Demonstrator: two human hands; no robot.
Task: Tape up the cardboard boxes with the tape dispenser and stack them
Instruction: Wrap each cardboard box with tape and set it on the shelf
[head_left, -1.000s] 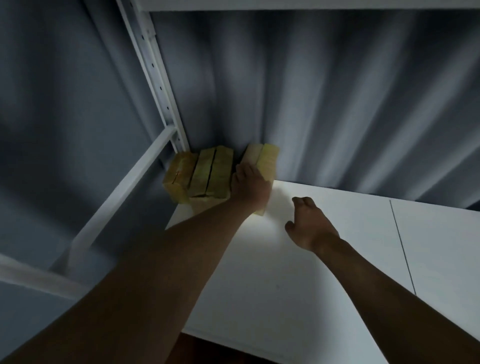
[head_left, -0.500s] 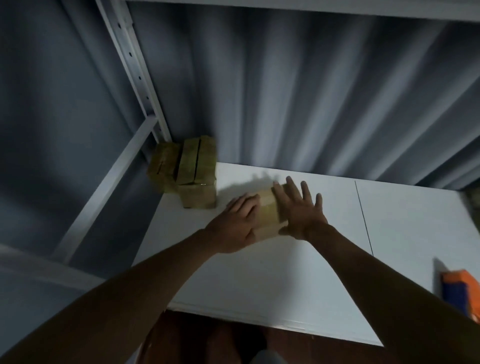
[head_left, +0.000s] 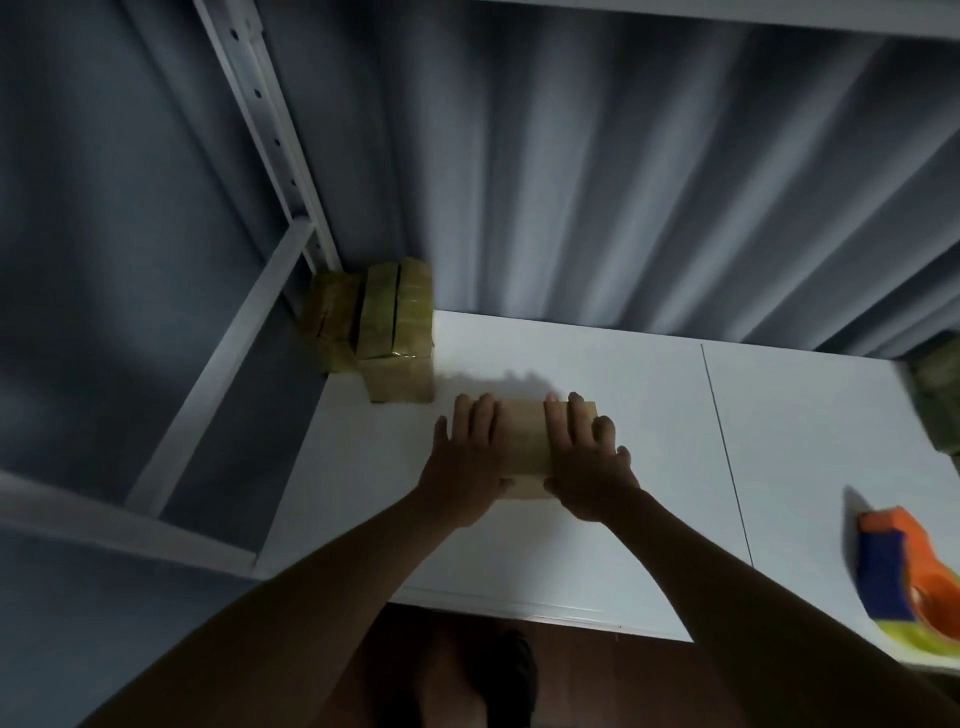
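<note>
A small plain cardboard box (head_left: 522, 436) lies on the white table (head_left: 649, 395), near its middle. My left hand (head_left: 467, 460) lies flat on the box's left part, fingers straight over the top. My right hand (head_left: 589, 465) presses the right part the same way, thumb at the near face. A stack of taped boxes (head_left: 397, 322) with yellowish tape stands in the back left corner. The orange and blue tape dispenser (head_left: 906, 569) lies at the table's right end, apart from both hands.
A white metal shelf post (head_left: 270, 140) and crossbar stand left of the stack. Grey curtain folds hang behind the table. Another taped box (head_left: 941, 410) shows at the far right edge. A seam (head_left: 724, 452) splits the tabletop. My feet show on the dark floor below.
My left hand drew the plain box from beside the stack toward the table's middle. My right hand came onto it. Both hands now lie on its top, nearer to me.
</note>
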